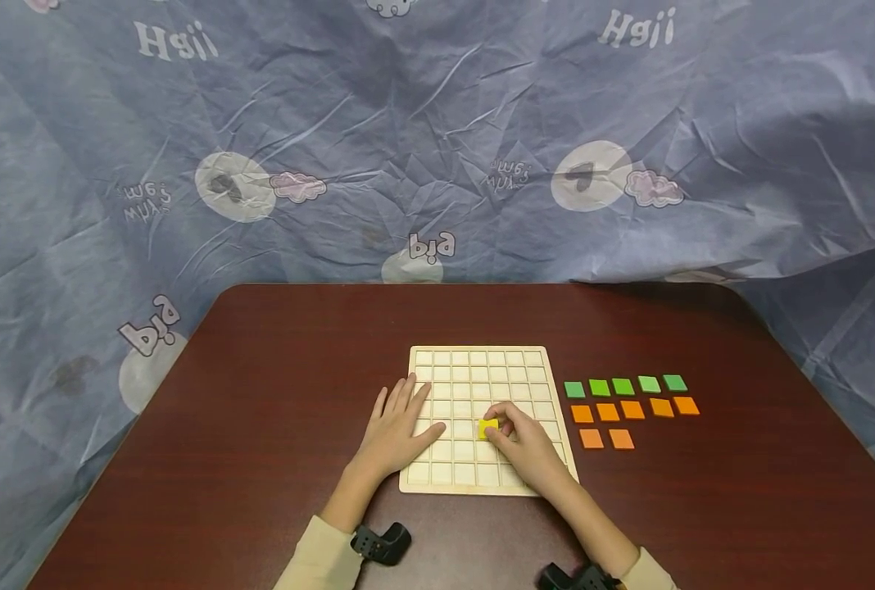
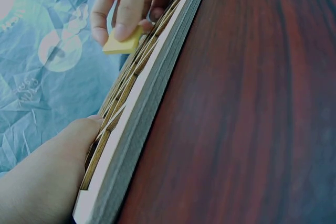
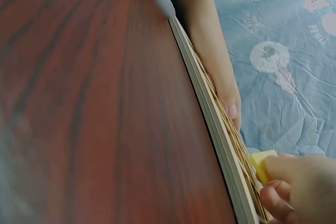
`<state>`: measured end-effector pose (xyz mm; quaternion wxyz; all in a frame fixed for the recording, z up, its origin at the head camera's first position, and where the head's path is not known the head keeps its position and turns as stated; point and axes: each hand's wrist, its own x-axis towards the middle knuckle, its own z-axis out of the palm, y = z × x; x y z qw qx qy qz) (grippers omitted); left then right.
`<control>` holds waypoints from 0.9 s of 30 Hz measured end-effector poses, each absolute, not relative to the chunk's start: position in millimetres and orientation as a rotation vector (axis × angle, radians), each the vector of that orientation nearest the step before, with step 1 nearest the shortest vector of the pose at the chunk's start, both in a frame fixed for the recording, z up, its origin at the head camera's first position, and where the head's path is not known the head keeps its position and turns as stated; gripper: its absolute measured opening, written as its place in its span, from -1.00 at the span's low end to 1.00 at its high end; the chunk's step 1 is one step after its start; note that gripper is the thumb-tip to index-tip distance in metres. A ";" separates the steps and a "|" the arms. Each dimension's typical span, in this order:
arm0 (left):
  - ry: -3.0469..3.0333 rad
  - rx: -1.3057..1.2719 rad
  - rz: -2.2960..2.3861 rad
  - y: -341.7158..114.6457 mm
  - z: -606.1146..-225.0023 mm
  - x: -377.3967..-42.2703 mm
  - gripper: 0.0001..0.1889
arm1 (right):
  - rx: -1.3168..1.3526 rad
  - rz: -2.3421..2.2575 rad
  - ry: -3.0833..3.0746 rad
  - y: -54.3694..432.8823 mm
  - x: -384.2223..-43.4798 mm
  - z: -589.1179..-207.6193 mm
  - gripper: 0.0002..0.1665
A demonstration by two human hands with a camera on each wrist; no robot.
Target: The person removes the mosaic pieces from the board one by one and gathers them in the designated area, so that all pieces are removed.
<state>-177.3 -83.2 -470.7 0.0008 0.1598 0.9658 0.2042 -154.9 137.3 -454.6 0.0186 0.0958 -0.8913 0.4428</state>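
Observation:
A pale wooden grid board (image 1: 441, 474) with square cells lies on the table. My right hand (image 1: 529, 447) pinches a yellow square tile (image 1: 487, 428) between thumb and fingers, over the middle of the board. In the left wrist view the tile (image 2: 122, 44) is held tilted close above the grid. My left hand (image 1: 396, 430) rests with spread, straight fingers on the board's left side, its thumb pointing inward across the cells. The right wrist view shows the yellow tile (image 3: 262, 162) at the thumb tip, by the board's edge (image 3: 210, 124).
Right of the board lie loose square tiles in rows: green ones (image 1: 599, 388) at the back, orange ones (image 1: 608, 412) in the middle, and two lighter orange ones (image 1: 591, 439) in front. The dark red table (image 1: 260, 410) ends at a grey-blue patterned cloth (image 1: 378, 123) behind.

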 end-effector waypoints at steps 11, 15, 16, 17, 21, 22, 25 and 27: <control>3.025 0.510 0.640 -84.9 -468.6 -177.1 -0.25 | 0.199 1.440 -2.763 162.1 -153.5 -439.9 -0.84; 3.020 0.512 0.651 -84.7 -468.9 -177.2 -0.25 | 0.185 1.367 -2.765 183.0 -150.9 -435.2 -0.83; 3.019 0.514 0.652 -84.6 -469.2 -177.3 -0.25 | 0.179 1.347 -2.767 188.8 -149.7 -433.9 -0.82; 3.017 0.515 0.653 -84.4 -469.4 -177.4 -0.25 | 0.173 1.327 -2.766 194.9 -148.4 -432.4 -0.82; 3.010 0.513 0.652 -84.1 -469.5 -177.2 -0.25 | 0.140 1.238 -2.756 219.4 -142.8 -426.7 -0.77; 3.008 0.512 0.656 -84.1 -469.4 -177.1 -0.25 | 0.121 1.215 -2.755 225.5 -141.3 -425.0 -0.76; 3.007 0.508 0.662 -84.4 -469.0 -177.0 -0.26 | 0.070 1.150 -2.751 243.3 -137.4 -421.1 -0.75; 3.009 0.509 0.657 -84.7 -468.9 -177.2 -0.26 | 0.030 1.101 -2.744 255.0 -134.9 -420.0 -0.73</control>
